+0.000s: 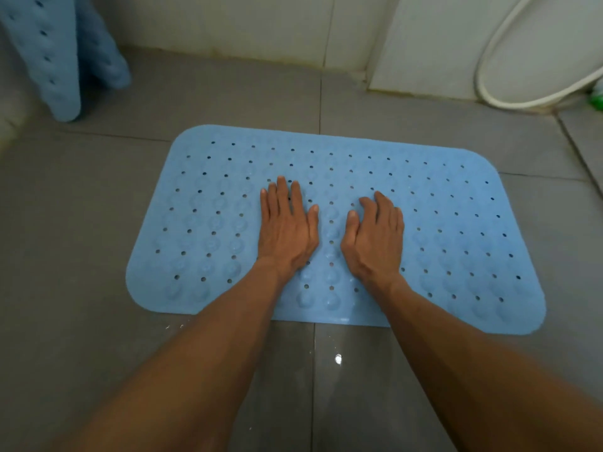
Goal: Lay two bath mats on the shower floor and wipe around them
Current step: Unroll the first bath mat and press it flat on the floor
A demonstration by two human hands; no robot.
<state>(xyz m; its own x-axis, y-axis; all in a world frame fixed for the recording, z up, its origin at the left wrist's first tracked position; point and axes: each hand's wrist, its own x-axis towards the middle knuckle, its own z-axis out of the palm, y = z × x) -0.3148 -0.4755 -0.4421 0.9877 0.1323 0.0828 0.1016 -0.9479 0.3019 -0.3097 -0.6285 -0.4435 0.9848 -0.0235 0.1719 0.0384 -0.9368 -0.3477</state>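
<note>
A light blue perforated bath mat (440, 230) lies flat on the grey tiled shower floor (81, 207), its long side running left to right. My left hand (285, 223) rests palm down on the mat's middle, fingers stretched out. My right hand (375, 236) presses down beside it, fingers slightly curled, holding nothing. A second blue mat (62, 57) stands loosely folded against the wall at the far left, its lower edge on the floor.
A white hose (489, 86) loops down the cream wall at the back right. Something green (598, 99) shows at the right edge. The tiles in front of the mat (339, 360) look wet and shiny.
</note>
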